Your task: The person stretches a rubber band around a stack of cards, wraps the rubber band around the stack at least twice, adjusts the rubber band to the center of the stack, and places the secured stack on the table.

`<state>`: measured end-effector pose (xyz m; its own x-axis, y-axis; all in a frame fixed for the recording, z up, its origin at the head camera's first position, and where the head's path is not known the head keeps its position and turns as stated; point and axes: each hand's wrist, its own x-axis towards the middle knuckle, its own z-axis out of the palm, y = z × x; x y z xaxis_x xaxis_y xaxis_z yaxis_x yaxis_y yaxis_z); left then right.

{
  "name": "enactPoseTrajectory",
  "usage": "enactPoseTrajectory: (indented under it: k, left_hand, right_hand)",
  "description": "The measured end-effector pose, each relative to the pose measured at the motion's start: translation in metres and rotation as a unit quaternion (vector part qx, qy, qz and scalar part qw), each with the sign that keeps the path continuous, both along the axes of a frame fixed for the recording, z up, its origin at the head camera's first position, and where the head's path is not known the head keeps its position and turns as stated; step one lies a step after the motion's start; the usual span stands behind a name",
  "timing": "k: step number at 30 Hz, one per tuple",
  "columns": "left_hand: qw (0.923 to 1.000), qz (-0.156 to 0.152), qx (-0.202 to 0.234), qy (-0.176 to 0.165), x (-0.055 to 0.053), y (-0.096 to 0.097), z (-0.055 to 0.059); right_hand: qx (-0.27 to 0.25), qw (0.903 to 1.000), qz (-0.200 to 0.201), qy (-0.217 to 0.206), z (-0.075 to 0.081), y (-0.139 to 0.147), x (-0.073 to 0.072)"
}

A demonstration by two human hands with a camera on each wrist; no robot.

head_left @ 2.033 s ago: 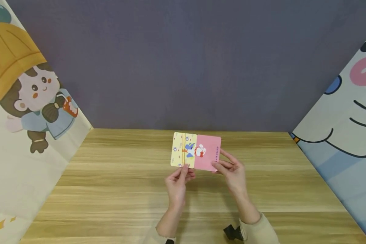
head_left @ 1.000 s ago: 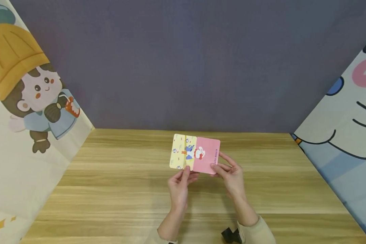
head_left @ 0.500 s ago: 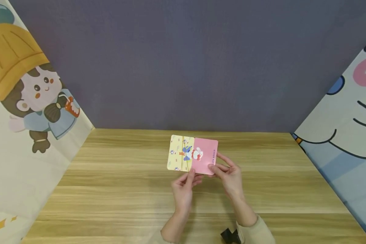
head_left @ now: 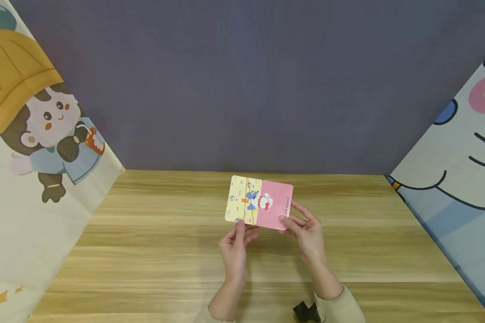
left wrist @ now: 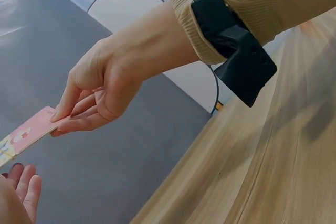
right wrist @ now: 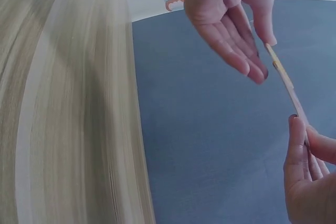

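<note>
A thin booklet [head_left: 279,193], pink on one half and patterned yellow on the other, is held up above the table. A rabbit and a blue-eared figure decorate its middle. Around the yellow half runs a thin yellow band [head_left: 248,185], whose strands spread toward the lower edge. My right hand [head_left: 312,237] pinches the pink end, thumb in front and fingers behind. My left hand [head_left: 233,253] touches the lower edge of the yellow half with an extended thumb. In the right wrist view, the other fingers of that left hand [right wrist: 226,24] stand slightly apart from the booklet.
The wood-grain table [head_left: 153,251] extends below both hands. A dark grey panel [head_left: 242,89] rises behind it, with cartoon-printed sheets [head_left: 8,215] at the sides. A black wrist-worn device [head_left: 305,310] sits by the right sleeve.
My left thumb slid right along the lower edge, then back left, and the band's strands shifted with it. The booklet tilted slightly. My right hand kept its grip.
</note>
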<state>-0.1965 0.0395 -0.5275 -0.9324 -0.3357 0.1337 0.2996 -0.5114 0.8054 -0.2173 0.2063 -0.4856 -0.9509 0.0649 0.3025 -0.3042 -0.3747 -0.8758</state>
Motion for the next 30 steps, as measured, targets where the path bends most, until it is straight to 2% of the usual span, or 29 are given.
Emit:
enactPoseTrajectory:
  k: [1,4,5,6,7,8,10,11,14,15,16,17,18,25,30]
  left_hand:
    - [1.0000,0.009,0.002,-0.001,-0.001,-0.001,0.000]
    - [0.9997,0.024,0.005,0.000,-0.001,0.000,0.000]
    - [0.9997,0.023,0.004,0.002,-0.001,0.001,0.001]
    - [0.9998,0.018,0.004,0.006,-0.001,0.002,0.001]
    - [0.9999,0.011,0.003,0.009,0.000,0.004,0.002]
    - [0.9999,0.004,0.003,0.014,0.000,0.005,0.002]
    - [0.9998,-0.009,0.003,0.020,0.002,0.008,0.003]
    - [0.9996,-0.015,0.003,0.023,0.002,0.010,0.003]
    - [0.9993,-0.023,-0.005,0.028,0.002,0.011,0.003]
    - [0.9992,-0.025,-0.010,0.028,0.002,0.012,0.004]
    - [0.9992,-0.026,-0.014,0.028,0.002,0.011,0.003]
    - [0.9992,-0.025,-0.017,0.026,0.002,0.011,0.003]
    - [0.9994,-0.021,-0.017,0.024,0.002,0.011,0.003]
    - [0.9994,0.032,-0.001,0.009,-0.002,0.004,0.005]
    - [0.9997,0.020,0.003,0.012,0.000,0.005,0.004]
  right_hand:
    - [-0.008,0.9999,0.007,0.003,0.008,-0.002,0.004]
    - [0.001,1.0000,0.000,0.003,0.010,-0.002,0.005]
    - [0.016,0.9998,-0.011,0.000,-0.003,0.001,-0.002]
    - [0.024,0.9996,-0.015,0.004,-0.012,0.003,-0.006]
    - [0.027,0.9995,-0.017,0.001,-0.012,0.003,-0.007]
    - [0.023,0.9996,-0.012,0.008,-0.007,0.001,-0.003]
    - [0.015,0.9998,-0.007,0.011,-0.009,0.000,-0.004]
    - [0.003,0.9999,0.002,0.011,-0.003,-0.002,-0.001]
    - [0.000,1.0000,-0.006,-0.002,-0.004,-0.001,-0.001]
    - [0.012,0.9997,-0.018,-0.014,-0.017,0.003,-0.008]
    - [0.015,0.9993,-0.024,-0.023,-0.017,0.003,-0.008]
    - [0.019,0.9989,-0.028,-0.031,-0.018,0.003,-0.008]
    - [0.025,0.9983,-0.036,-0.038,-0.025,0.005,-0.012]
    - [0.011,0.9979,-0.041,-0.049,-0.024,0.005,-0.012]
    - [0.008,0.9975,-0.038,-0.060,-0.024,0.006,-0.012]
